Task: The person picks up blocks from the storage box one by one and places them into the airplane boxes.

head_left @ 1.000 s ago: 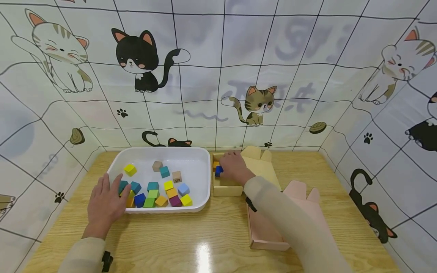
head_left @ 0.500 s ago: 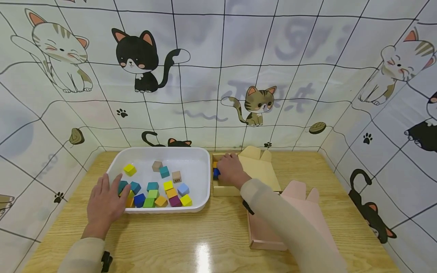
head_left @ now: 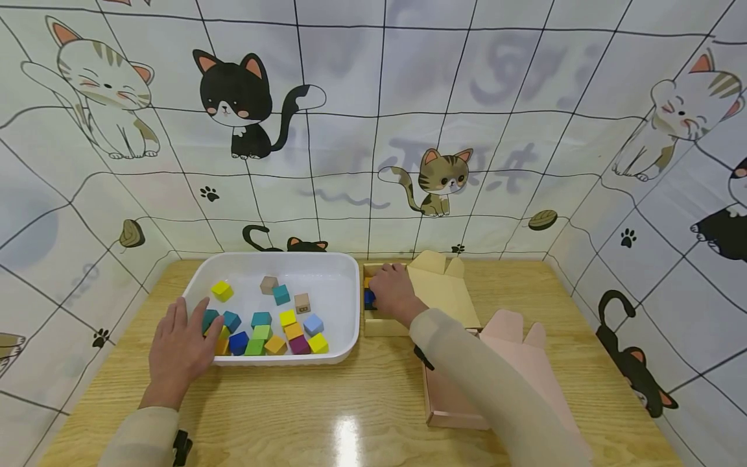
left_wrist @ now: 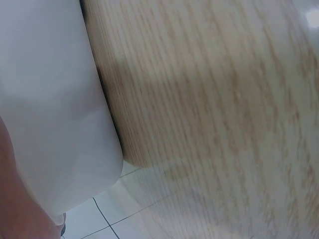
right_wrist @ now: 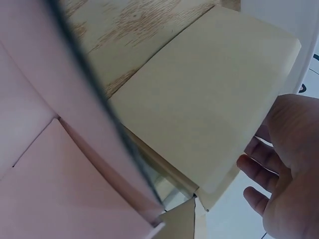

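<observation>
One wood-grain table (head_left: 274,408) | cat-print backdrop (head_left: 350,71) | left hand (head_left: 182,340) spread | right hand (head_left: 398,292), grip unclear

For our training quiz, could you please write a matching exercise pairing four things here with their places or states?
Things:
1. Left hand
2. Pink box
3. Right hand
4. White tray

Places or states:
A. partly hidden behind the right sleeve
B. holding many loose cubes
C. at the yellow box
D. at the tray's left end

Pairs: 1-D, 2-A, 3-C, 4-B

A wood-grain table (head_left: 292,395) below a grid-lined backdrop (head_left: 344,71) (cartoon cats (head_left: 236,87) and dark paw prints (head_left: 209,196)).
</observation>
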The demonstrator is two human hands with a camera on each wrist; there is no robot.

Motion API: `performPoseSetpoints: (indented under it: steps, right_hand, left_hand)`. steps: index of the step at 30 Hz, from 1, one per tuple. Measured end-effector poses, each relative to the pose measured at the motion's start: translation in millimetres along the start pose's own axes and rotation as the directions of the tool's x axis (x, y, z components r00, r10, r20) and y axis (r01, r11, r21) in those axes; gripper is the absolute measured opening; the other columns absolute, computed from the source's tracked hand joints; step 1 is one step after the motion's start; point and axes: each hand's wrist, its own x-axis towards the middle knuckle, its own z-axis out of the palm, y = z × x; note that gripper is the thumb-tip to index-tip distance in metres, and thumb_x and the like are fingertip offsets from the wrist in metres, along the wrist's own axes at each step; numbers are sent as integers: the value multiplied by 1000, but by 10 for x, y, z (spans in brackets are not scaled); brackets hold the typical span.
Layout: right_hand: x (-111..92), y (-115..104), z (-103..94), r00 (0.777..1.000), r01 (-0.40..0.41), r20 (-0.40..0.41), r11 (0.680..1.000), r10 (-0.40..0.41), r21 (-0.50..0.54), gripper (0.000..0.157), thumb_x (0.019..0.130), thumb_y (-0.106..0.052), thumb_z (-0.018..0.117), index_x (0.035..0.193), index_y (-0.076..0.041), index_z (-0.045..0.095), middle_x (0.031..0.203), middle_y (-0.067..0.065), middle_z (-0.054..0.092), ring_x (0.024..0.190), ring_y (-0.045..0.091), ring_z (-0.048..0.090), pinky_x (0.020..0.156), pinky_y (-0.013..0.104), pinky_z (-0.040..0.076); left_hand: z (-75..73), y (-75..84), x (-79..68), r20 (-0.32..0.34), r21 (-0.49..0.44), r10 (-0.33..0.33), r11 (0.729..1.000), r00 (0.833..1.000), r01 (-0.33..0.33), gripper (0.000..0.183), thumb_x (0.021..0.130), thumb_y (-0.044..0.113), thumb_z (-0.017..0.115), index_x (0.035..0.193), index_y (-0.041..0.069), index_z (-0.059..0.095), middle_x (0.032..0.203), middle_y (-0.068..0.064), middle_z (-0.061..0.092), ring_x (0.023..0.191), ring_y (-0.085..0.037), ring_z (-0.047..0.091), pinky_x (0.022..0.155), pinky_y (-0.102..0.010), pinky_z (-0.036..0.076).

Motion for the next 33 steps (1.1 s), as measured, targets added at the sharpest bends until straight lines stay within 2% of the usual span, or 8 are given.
performPoseSetpoints:
  steps: [6, 16, 21, 25, 29, 33]
  right_hand:
    - [-1, -1, 13, 999, -12, -34, 1000, 12, -7, 19, 87, -42, 71, 82, -24, 66, 92, -5, 63, 101, 19, 53, 105, 40, 38]
    - [-5, 4, 19, 999, -32, -33, 999, 33, 36, 18, 88, -40, 70, 87, -22, 68, 96, -3, 65, 106, 21, 55, 109, 41, 37]
    - [-14, 29, -70, 998, -13, -58, 997, 18, 74, 20, 88, -42, 70, 95, -24, 72, 99, -3, 65, 110, 23, 57, 109, 44, 39]
    - [-35, 9, -179, 991, 11, -132, 992, 6, 125, 20, 88, -40, 71, 101, -25, 75, 101, -3, 67, 109, 23, 58, 107, 45, 40]
    - [-63, -70, -297, 976, 56, -217, 986, -21, 160, 16, 89, -35, 70, 101, -25, 75, 104, -4, 70, 107, 23, 58, 106, 45, 41]
    - [-73, -199, -399, 972, 119, -223, 972, -73, 202, 21, 90, -34, 69, 108, -25, 74, 108, -4, 69, 110, 22, 58, 108, 45, 40]
  left_hand:
    - [9, -16, 0, 7, -2, 7, 1000, 1000, -7, 69, 102, 54, 24, 152, 5, 23, 156, -37, 6, 144, -54, 7, 118, -67, 10]
    - [14, -10, -15, 25, -7, -9, 1000, 1000, 9, 70, 102, 55, 23, 152, 5, 22, 157, -36, 4, 145, -54, 5, 118, -68, 9]
    - [16, -17, -5, 22, -9, -10, 1000, 1000, 10, 71, 102, 55, 23, 153, 6, 22, 157, -36, 4, 145, -54, 5, 118, -67, 8]
    - [9, -5, 5, 19, -11, -8, 1000, 1000, 9, 70, 102, 54, 23, 153, 6, 22, 157, -35, 4, 145, -54, 5, 118, -68, 8]
    - [5, 13, -1, 12, -9, -12, 1000, 1000, 12, 68, 102, 53, 26, 152, 6, 24, 157, -35, 6, 145, -53, 6, 118, -68, 9]
    - [7, 17, -8, 6, -6, -18, 1000, 1000, 18, 67, 103, 52, 27, 152, 6, 24, 157, -35, 7, 145, -53, 7, 117, -68, 10]
